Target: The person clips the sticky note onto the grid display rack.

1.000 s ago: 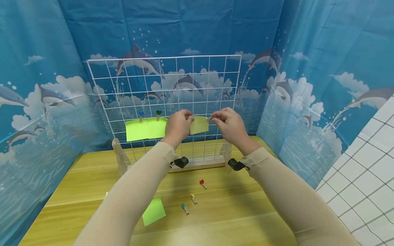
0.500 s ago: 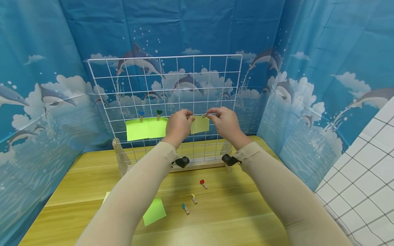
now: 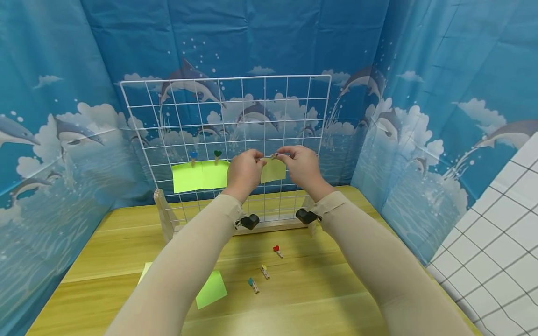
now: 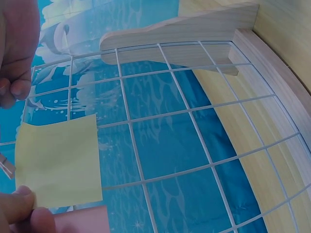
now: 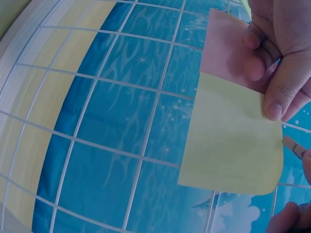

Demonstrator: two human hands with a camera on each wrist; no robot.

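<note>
Pinching the upper corner of a pale yellow note [image 3: 274,172], the left hand [image 3: 244,173] held it at a wire grid [image 3: 265,77], next to a pink note [image 5: 226,56]. The right hand [image 3: 305,167] gripped a wooden clothespin [image 5: 294,145] just beside the note's edge. Two green notes [image 3: 187,178] hung clipped at left; three loose clothespins [image 3: 265,272] lay on the surface [image 3: 302,298].

The curtain [image 3: 286,37] is blue, printed with grey dolphins [image 3: 191,91] and white clouds [image 3: 96,112]. The table [image 3: 126,242] is yellow with streaky grain. The wire grid [image 4: 129,121] is white; against it show a pale yellow note [image 5: 233,136], a pink note [image 5: 226,53] and lime green notes [image 3: 187,178]. Pale pegs [image 3: 279,254] carry a blue heart [image 3: 193,155], a dark green heart [image 3: 217,153] and a red heart [image 3: 276,248]. The sleeves [image 3: 201,252] are plain beige.
</note>
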